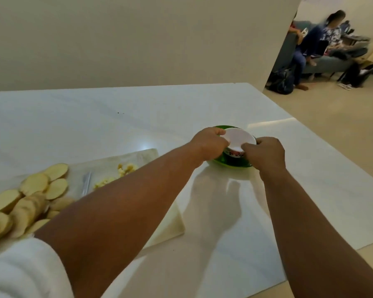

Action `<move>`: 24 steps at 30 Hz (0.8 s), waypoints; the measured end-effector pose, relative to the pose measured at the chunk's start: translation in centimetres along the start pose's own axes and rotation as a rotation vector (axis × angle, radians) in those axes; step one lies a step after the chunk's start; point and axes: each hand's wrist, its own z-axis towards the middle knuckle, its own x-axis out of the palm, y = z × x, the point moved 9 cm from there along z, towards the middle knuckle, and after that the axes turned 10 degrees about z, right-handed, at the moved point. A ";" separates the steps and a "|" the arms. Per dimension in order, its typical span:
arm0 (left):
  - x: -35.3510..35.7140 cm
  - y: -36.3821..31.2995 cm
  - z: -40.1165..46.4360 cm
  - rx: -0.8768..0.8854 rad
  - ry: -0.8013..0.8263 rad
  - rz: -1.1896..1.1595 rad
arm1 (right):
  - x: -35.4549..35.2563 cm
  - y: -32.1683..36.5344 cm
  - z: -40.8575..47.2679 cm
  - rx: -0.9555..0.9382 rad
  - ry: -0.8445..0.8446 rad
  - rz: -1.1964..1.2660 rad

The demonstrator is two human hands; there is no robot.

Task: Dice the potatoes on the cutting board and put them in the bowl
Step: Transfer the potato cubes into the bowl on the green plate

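Observation:
A small white bowl [239,139] sits inside a green bowl [221,161] on the white table, right of centre. My left hand [209,145] grips the white bowl's left rim and my right hand [265,154] grips its right rim. On the pale cutting board [138,158] at the left lie several potato slices [33,183], a small heap of diced potato [121,173] and a knife [86,183], partly hidden by my left forearm.
The white table [116,117] stands against a plain wall and ends at the right, where the floor begins. People sit on a sofa [323,61] in the far right room, with bags on the floor.

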 end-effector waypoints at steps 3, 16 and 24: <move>0.0 0.4 0.0 -0.023 -0.041 -0.061 | 0.0 0.2 -0.1 -0.024 -0.005 0.070; -10.1 8.5 -13.1 -0.204 -0.146 -0.140 | 6.9 4.8 -9.7 -0.129 0.430 0.170; -11.7 10.2 -15.1 -0.129 -0.183 -0.132 | 7.6 4.8 -11.1 -0.144 0.407 0.055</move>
